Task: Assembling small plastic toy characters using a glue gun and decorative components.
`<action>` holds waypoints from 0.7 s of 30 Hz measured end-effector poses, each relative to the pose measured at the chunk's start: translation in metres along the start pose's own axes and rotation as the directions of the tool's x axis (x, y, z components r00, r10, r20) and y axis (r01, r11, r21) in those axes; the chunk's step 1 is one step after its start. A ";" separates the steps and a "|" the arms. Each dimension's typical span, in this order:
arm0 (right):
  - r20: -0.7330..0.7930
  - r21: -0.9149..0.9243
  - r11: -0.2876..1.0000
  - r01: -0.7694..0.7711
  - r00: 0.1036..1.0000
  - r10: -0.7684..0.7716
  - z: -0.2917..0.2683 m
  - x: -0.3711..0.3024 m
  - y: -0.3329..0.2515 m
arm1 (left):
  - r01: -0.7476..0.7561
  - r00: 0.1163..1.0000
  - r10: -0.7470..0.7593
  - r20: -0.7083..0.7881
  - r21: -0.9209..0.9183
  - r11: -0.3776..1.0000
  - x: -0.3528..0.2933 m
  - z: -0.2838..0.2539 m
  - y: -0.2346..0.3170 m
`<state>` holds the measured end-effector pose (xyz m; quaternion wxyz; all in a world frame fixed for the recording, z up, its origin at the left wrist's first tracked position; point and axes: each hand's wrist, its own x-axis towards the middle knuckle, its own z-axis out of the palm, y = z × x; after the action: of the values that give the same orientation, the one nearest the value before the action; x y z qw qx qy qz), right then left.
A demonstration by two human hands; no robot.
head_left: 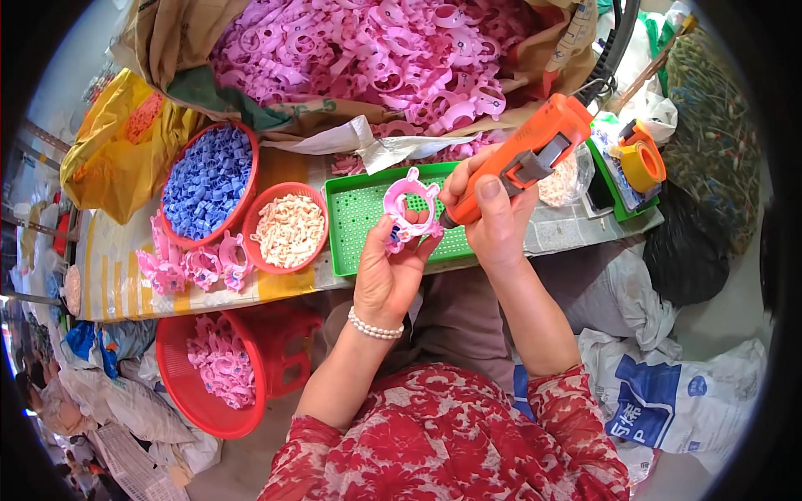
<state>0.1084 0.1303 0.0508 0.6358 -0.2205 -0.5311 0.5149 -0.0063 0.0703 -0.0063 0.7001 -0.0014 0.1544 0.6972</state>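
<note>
A pink plastic ring-shaped part (415, 190) is pinched in my left hand (391, 274), above the front edge of a green perforated tray (355, 197). My right hand (499, 219) is wrapped around an orange electric screwdriver (535, 142), which slants down to the left. Its tip meets the lower right side of the pink part, partly hidden by my fingers. A small blue piece shows at the part's lower left, by my left thumb.
Behind the tray, a big sack (167, 42) brims with pink parts. Left stand bowls of blue pieces (209, 179) and cream pieces (290, 230), with several pink assemblies (203, 267) beside them. A red basket (180, 367) sits below. An orange-and-yellow tape dispenser (642, 167) is at right.
</note>
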 end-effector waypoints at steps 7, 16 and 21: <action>0.011 0.002 1.000 0.018 1.000 -0.018 0.001 0.000 -0.003 | 0.024 1.000 -0.024 0.007 -0.017 1.000 0.003 -0.002 -0.001; -0.021 0.151 0.987 0.057 0.998 -0.055 0.002 0.001 -0.004 | 0.052 0.998 -0.050 -0.036 0.048 0.998 0.003 0.005 -0.001; -0.021 0.175 0.983 0.061 0.998 -0.058 0.001 0.000 -0.005 | 0.024 0.997 -0.022 -0.077 0.020 1.000 0.003 0.005 -0.001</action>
<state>0.1095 0.1281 0.0555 0.6718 -0.1516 -0.4851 0.5388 -0.0040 0.0742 -0.0023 0.7016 -0.0230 0.1884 0.6868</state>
